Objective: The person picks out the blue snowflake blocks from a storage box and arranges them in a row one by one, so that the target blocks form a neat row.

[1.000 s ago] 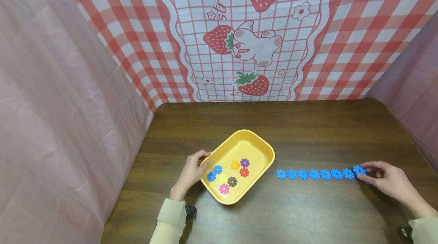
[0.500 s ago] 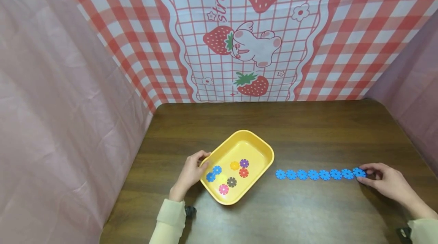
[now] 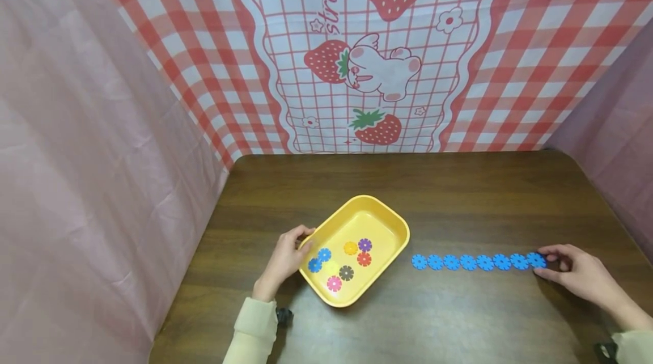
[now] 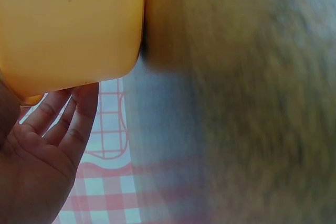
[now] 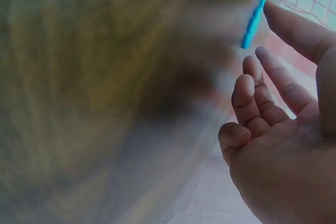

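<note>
My left hand [image 3: 284, 254] grips the near-left edge of a yellow tray [image 3: 400, 228], thumb at the rim and fingers underneath, as the left wrist view shows against the tray's wall [image 4: 73, 30]. To the right, several blue snowflake discs [image 3: 468, 262] lie in a straight row on the table. My right hand [image 3: 586, 273] is at the row's right end, its thumb and index finger pinching the edge of the last blue snowflake disc [image 3: 534, 260]. In the right wrist view the row appears edge-on as a thin blue strip [image 5: 257, 14] beside the thumb; the other fingers curl loosely.
Inside the tray lie loose snowflake discs: two blue [image 3: 319, 259], and one each of orange [image 3: 350, 248], purple [image 3: 364, 245], red [image 3: 364, 259], brown [image 3: 346, 273], pink [image 3: 334, 283] and pale yellow [image 3: 332, 267]. A checked strawberry cloth [image 3: 388, 69] hangs behind the wooden table [image 3: 408, 330].
My right hand has lowered the last blue snowflake disc from a slight tilt until it lies level at the row's end. My left hand and the tray stay where they were.
</note>
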